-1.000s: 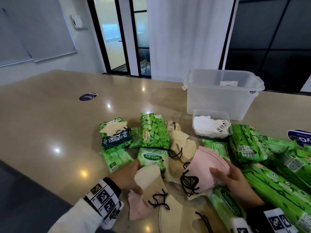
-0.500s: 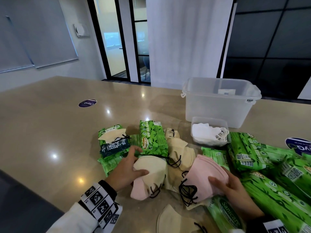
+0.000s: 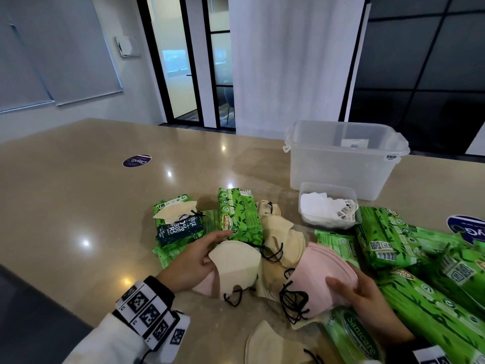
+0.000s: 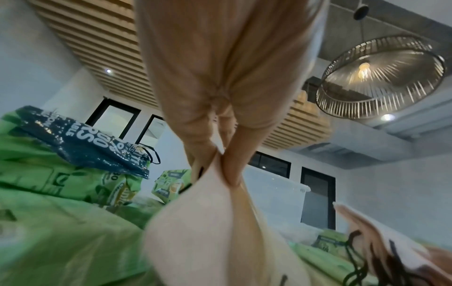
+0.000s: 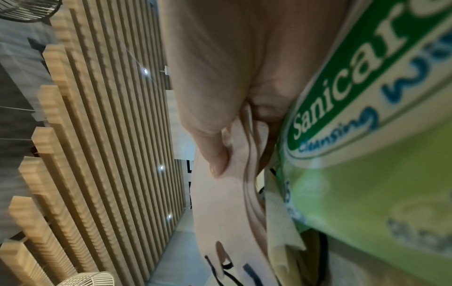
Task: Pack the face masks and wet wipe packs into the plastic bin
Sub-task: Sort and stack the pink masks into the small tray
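On the glossy tan bench (image 3: pixel 78 206) lies a heap: two clear tubs, namely a tall plastic bin (image 3: pixel 343 158) at the far right and a small shallow tub (image 3: pixel 328 206) just in front of it holding white masks (image 3: pixel 325 208); at least eight green Sanicare wet wipe packs, one standing pack (image 3: pixel 240 216) in the middle, a dark-labelled pack (image 3: pixel 179 229) to its left, and a crowd of packs (image 3: pixel 409 248) along the right edge; and cream face masks with black ear loops, one atop the dark-labelled pack (image 3: pixel 175 210), several loose in the centre (image 3: pixel 280 232), one at the near edge (image 3: pixel 270 345). Two round purple stickers (image 3: pixel 137 160) sit on the bench, one far left, one at the right edge. Behind stand a white curtain, black-framed glass doors and grey roller blinds; the wrist views show a slatted wooden ceiling and a ring-shaped pendant lamp (image 4: pixel 381 77). The left hand (image 3: pixel 191 266), its wrist banded with printed markers, pinches a cream mask (image 3: pixel 236 266) between thumb and fingers, a pink mask beneath it, low over the pile. The right hand (image 3: pixel 359 290) holds a pink mask stack (image 3: pixel 322 274), thumb on top and fingers underneath, its wrist resting over a green pack (image 5: pixel 367 135). All of it lies outside the bin.
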A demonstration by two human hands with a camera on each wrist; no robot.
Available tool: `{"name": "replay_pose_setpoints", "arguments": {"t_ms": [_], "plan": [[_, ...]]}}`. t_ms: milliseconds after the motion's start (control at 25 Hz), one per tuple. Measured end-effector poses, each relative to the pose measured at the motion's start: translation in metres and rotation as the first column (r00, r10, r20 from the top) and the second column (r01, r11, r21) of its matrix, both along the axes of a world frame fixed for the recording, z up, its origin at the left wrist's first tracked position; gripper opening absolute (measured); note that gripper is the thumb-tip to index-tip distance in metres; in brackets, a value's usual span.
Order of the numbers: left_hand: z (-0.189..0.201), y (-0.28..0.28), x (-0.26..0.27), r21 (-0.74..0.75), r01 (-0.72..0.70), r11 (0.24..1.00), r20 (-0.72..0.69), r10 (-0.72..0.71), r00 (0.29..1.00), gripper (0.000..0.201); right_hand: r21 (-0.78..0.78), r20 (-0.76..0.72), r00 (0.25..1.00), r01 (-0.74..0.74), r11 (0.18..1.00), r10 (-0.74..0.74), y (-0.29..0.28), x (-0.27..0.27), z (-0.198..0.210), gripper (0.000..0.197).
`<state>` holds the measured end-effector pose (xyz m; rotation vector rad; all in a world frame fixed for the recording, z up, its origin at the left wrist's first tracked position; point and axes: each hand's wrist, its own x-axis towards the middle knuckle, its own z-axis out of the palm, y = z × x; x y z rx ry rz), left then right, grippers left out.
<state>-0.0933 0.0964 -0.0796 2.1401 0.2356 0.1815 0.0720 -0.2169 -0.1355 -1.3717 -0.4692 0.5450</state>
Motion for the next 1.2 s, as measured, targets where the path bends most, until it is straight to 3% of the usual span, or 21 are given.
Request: {"name": "replay_pose_setpoints", "arguments": {"t_ms": [80, 200, 280, 400, 480, 640, 720, 760, 840, 880, 960, 1040, 1120, 1200], "plan": [[0.0, -0.002, 0.004, 0.004, -0.143, 0.99, 0.097, 0.142, 0.985, 0.055, -0.011, -0.014, 1.0, 0.01, 1.0, -0.01, 0.0, 0.0, -0.001, 0.045], [-0.001, 0.004, 0.008, 0.129, -0.3, 0.945, 0.189, 0.274, 0.943, 0.049, -0.009, -0.028, 1.0, -0.001, 1.0, 0.001, 0.0, 0.001, -0.002, 0.062], [-0.001, 0.007, 0.01, 0.16, -0.319, 0.934, 0.206, 0.285, 0.936, 0.04, -0.019, -0.016, 1.0, 0.002, 1.0, -0.003, 0.0, 0.001, -0.002, 0.068], [0.002, 0.002, 0.012, 0.196, -0.336, 0.921, 0.221, 0.292, 0.93, 0.025, -0.026, -0.025, 1.0, 0.017, 1.0, -0.017, 0.001, 0.001, -0.002, 0.049], [0.005, -0.001, 0.013, 0.189, -0.352, 0.917, 0.267, 0.297, 0.917, 0.019, -0.013, -0.022, 0.999, 0.023, 1.0, -0.023, 0.001, 0.0, -0.002, 0.047], [0.013, -0.009, 0.016, 0.092, -0.442, 0.892, 0.509, 0.34, 0.791, 0.038, -0.008, 0.004, 1.0, 0.014, 1.0, -0.014, 0.0, 0.0, -0.003, 0.065], [0.019, -0.016, 0.02, -0.088, -0.395, 0.915, 0.546, 0.376, 0.749, 0.044, 0.0, 0.0, 1.0, 0.015, 1.0, -0.015, 0.001, 0.002, -0.003, 0.061], [0.021, -0.02, 0.021, -0.22, -0.336, 0.916, 0.515, 0.401, 0.758, 0.043, 0.004, -0.009, 1.0, 0.018, 1.0, -0.018, 0.001, 0.002, -0.003, 0.055], [0.02, -0.026, 0.024, -0.372, -0.218, 0.902, 0.389, 0.365, 0.846, 0.04, 0.009, -0.009, 1.0, 0.019, 1.0, -0.019, 0.001, 0.003, -0.004, 0.053], [0.016, -0.028, 0.024, -0.342, -0.184, 0.921, 0.299, 0.292, 0.908, 0.042, 0.008, -0.004, 1.0, 0.012, 1.0, -0.012, 0.001, 0.004, -0.005, 0.058], [0.002, -0.029, 0.022, -0.063, -0.115, 0.991, 0.069, 0.12, 0.99, 0.044, 0.003, -0.001, 1.0, 0.001, 1.0, -0.001, 0.001, 0.003, -0.006, 0.062], [-0.011, -0.029, 0.02, 0.278, -0.079, 0.957, -0.074, 0.104, 0.992, 0.037, -0.001, -0.009, 1.0, 0.006, 1.0, -0.006, 0.001, 0.003, -0.004, 0.051], [-0.014, -0.033, 0.02, 0.403, -0.108, 0.909, -0.002, 0.119, 0.993, 0.033, 0.008, -0.012, 1.0, 0.014, 1.0, -0.014, 0.002, 0.003, -0.003, 0.044], [-0.011, -0.037, 0.02, 0.374, -0.055, 0.926, 0.065, 0.033, 0.997, 0.029, 0.01, -0.004, 1.0, 0.013, 1.0, -0.013, 0.002, 0.004, -0.003, 0.05]]}}
